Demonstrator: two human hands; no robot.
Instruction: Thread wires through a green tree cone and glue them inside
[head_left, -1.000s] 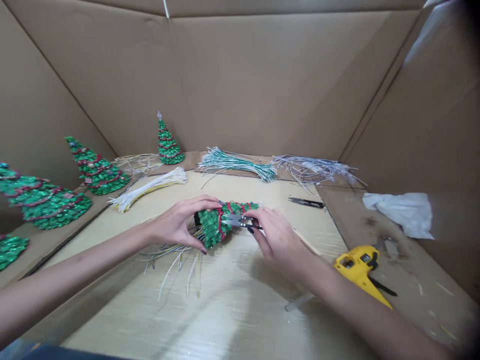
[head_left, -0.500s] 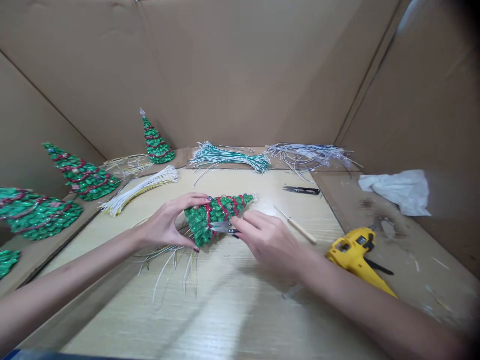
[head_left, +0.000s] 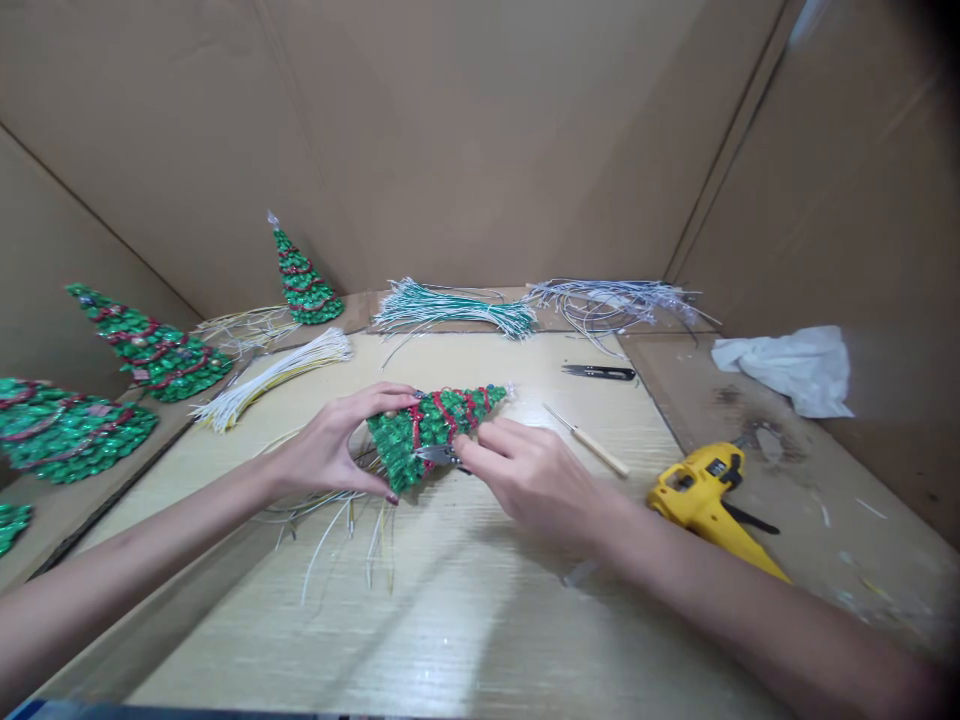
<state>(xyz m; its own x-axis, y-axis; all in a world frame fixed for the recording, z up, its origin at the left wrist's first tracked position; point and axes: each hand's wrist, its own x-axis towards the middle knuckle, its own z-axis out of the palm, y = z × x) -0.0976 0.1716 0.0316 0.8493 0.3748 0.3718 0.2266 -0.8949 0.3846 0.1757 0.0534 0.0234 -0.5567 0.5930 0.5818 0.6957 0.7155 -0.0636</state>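
Note:
A small green Christmas tree (head_left: 401,440) with red garland lies on its side over the table, its clear tip pointing right. My left hand (head_left: 337,440) grips it around the wide base, thumb below and fingers above. In my right hand (head_left: 525,470) is a pair of thread snips (head_left: 437,455), gripped close to the blades, which lie against the tree's lower garland. Part of the snips is hidden by my fingers. Thin white and yellow wires (head_left: 322,545) spread out under the tree's base.
An awl (head_left: 592,442), black snips (head_left: 600,372) and a yellow glue gun (head_left: 701,490) lie to the right, with a white cloth (head_left: 795,365) behind. Wire bundles (head_left: 454,308) line the back. More finished trees (head_left: 307,285) stand or lean at left, within cardboard walls (head_left: 480,140).
The view has shifted slightly. The snips' blades look closer together and tilt a little differently against the tree; both hands keep their grips.

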